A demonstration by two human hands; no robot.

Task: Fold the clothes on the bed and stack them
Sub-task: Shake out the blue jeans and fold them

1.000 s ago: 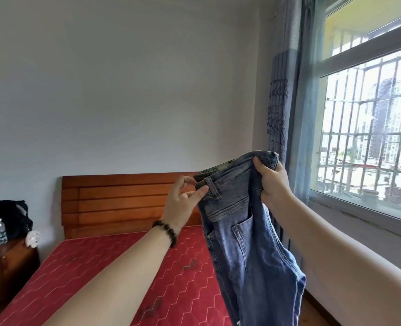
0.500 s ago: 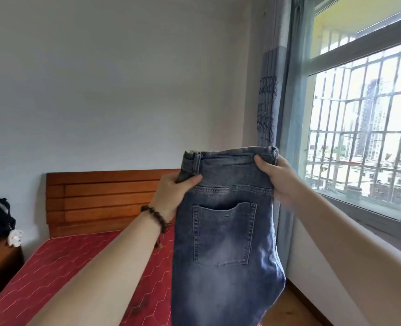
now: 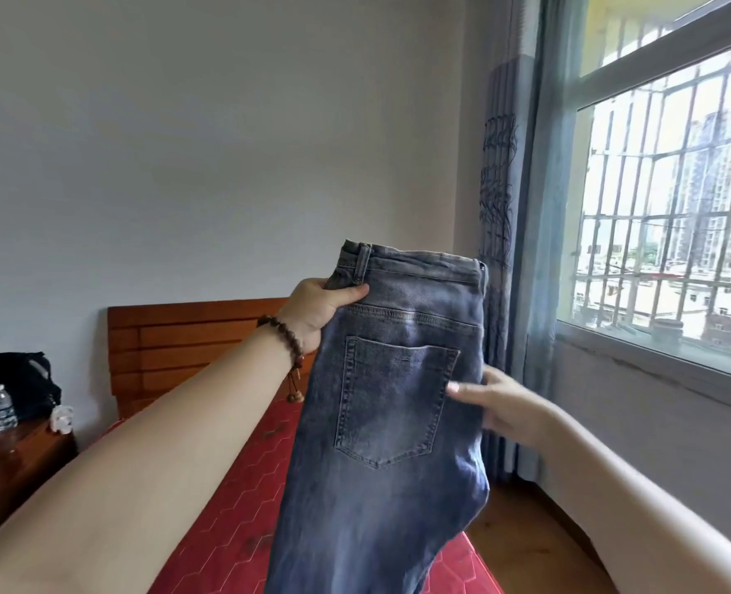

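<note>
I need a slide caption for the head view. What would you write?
Left hand holds jeans up by the waistband above the bed; right hand touches their side.

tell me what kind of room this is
Most likely a bedroom in a flat: a bed with a red mattress and wooden headboard, a wooden bedside cabinet, and a curtained barred window facing tower blocks.

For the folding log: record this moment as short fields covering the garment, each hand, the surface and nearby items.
garment: jeans, held up, back pocket facing the camera
left hand: left hand grips the waistband corner
right hand: right hand, fingers straight, at the jeans' right edge
surface: bed, red mattress, wooden headboard
nearby: water bottle on nightstand
</note>
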